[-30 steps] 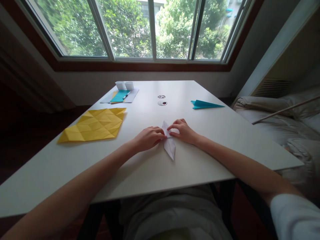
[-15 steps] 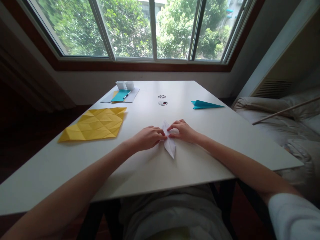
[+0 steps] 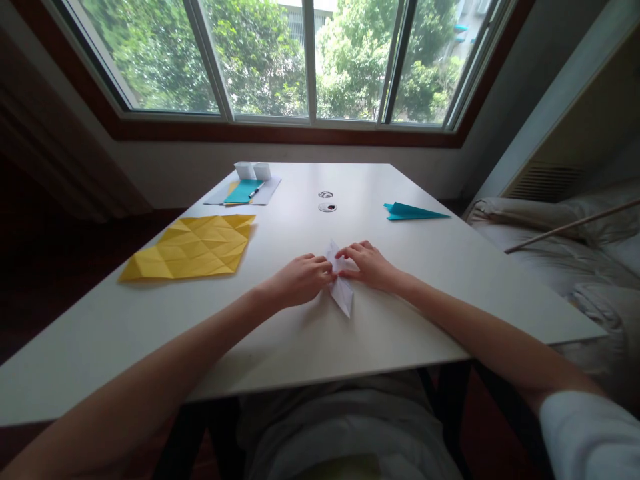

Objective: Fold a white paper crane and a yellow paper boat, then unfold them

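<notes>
A folded piece of white paper point(image 3: 343, 297), narrow and pointed at both ends, lies on the table near its front edge. My left hand point(image 3: 303, 279) grips it from the left at its middle, with the fingers curled and the fingertips pressed on the paper. From the right, my right hand point(image 3: 369, 265) holds the same piece, thumb and fingers bent around its right side. Both hands cover the middle of the paper, so the folds there are hidden. The near point sticks out toward me and the far point shows between the hands.
A creased yellow sheet point(image 3: 193, 248) lies to the left and a folded blue paper plane point(image 3: 415, 212) to the right. Two round stickers point(image 3: 327, 207) lie beyond my hands. At the back left are white cups point(image 3: 244, 171), blue paper point(image 3: 242, 191) and a pen point(image 3: 257, 189).
My left hand has shifted slightly to the right, its fingers curling more over the middle of the white paper. The right hand stays nearly in place. The whole view has moved a little.
</notes>
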A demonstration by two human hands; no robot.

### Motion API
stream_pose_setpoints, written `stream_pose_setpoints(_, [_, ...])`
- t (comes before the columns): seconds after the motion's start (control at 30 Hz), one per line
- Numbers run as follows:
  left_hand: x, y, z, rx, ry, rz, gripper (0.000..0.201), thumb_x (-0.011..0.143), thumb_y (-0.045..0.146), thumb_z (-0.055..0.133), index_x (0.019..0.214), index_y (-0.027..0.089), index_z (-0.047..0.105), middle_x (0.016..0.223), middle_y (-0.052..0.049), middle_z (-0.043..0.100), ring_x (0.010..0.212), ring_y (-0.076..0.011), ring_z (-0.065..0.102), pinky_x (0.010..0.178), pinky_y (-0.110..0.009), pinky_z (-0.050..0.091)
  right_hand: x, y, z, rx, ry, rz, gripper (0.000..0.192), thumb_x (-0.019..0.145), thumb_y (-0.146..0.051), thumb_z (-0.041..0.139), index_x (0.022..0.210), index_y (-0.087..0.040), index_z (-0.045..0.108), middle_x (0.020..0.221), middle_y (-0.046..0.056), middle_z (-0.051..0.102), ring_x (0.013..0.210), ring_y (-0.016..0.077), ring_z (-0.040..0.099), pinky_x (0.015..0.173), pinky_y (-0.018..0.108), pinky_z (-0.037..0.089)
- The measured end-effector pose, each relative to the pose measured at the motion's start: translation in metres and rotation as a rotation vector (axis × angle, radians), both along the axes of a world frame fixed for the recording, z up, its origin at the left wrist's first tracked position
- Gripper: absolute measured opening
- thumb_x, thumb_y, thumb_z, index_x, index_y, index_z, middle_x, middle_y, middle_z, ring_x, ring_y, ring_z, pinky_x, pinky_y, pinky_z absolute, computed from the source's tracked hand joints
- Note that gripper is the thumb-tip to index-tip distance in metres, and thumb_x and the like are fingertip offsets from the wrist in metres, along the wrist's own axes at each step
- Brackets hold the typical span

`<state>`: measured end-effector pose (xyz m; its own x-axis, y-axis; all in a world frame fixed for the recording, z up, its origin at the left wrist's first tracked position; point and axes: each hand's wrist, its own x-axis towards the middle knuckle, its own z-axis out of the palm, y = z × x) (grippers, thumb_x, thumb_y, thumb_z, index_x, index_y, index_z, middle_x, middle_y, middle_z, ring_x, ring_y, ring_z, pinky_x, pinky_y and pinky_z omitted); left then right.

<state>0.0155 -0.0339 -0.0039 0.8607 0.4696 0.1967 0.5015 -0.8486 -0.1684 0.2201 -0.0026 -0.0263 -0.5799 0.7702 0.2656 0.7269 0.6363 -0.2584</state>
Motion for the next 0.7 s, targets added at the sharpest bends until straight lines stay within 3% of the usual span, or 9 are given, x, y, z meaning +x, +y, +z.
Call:
stream_pose_setpoints(0.13, [-0.008, 0.010, -0.001, -0.284, -0.226, 0.017, 0.026, 0.082, 0.016, 0.046, 0.096, 0.022, 0.066, 0.094, -0.005, 0.066, 0.087, -0.0160, 0.058, 0.077, -0.027, 0.043, 0.004, 0.005, -0.002, -0.028, 0.005, -0.071, 0.052, 0.073, -0.051, 0.059, 0.115, -0.022, 0.050, 0.105, 0.009, 0.058, 0.100, 0.0258, 0.045, 0.084, 0.039, 0.037])
stream_pose_setpoints(0.2, [-0.010, 0.016, -0.003, -0.356, -0.323, 0.115, 0.024, 0.082, 0.020, 0.046, 0.094, 0.022, 0.068, 0.087, -0.005, 0.068, 0.085, -0.0172, 0.058, 0.075, -0.027, 0.044, 0.007, 0.009, -0.003, -0.037, -0.006, -0.095, 0.053, 0.073, -0.054, 0.057, 0.114, -0.022, 0.052, 0.106, 0.009, 0.057, 0.099, 0.0257, 0.046, 0.085, 0.040, 0.037])
stream_pose_setpoints(0.37, [-0.007, 0.022, -0.017, -0.256, -0.414, 0.482, 0.030, 0.082, 0.036, 0.045, 0.094, 0.020, 0.068, 0.093, -0.008, 0.066, 0.090, -0.0246, 0.055, 0.080, -0.038, 0.043, 0.012, 0.014, -0.004, -0.049, -0.018, -0.115, 0.048, 0.073, -0.055, 0.057, 0.108, -0.023, 0.058, 0.107, 0.009, 0.056, 0.099, 0.0261, 0.046, 0.085, 0.039, 0.037])
stream_pose_setpoints(0.6, [0.005, 0.015, -0.024, -0.362, -0.405, 0.576, 0.040, 0.078, 0.051, 0.046, 0.097, 0.023, 0.067, 0.110, -0.010, 0.057, 0.106, -0.0310, 0.045, 0.087, -0.046, 0.037, 0.009, 0.012, -0.006, -0.054, 0.021, -0.109, 0.046, 0.073, -0.053, 0.057, 0.107, -0.022, 0.058, 0.107, 0.009, 0.057, 0.100, 0.0261, 0.047, 0.084, 0.039, 0.037])
stream_pose_setpoints(0.7, [0.009, 0.015, -0.025, -0.442, -0.510, 0.591, 0.044, 0.073, 0.051, 0.053, 0.102, 0.020, 0.063, 0.114, -0.012, 0.056, 0.110, -0.0325, 0.044, 0.089, -0.047, 0.035, 0.007, 0.011, -0.006, -0.061, 0.044, -0.114, 0.045, 0.073, -0.051, 0.059, 0.106, -0.020, 0.058, 0.105, 0.009, 0.059, 0.099, 0.0259, 0.048, 0.085, 0.039, 0.037])
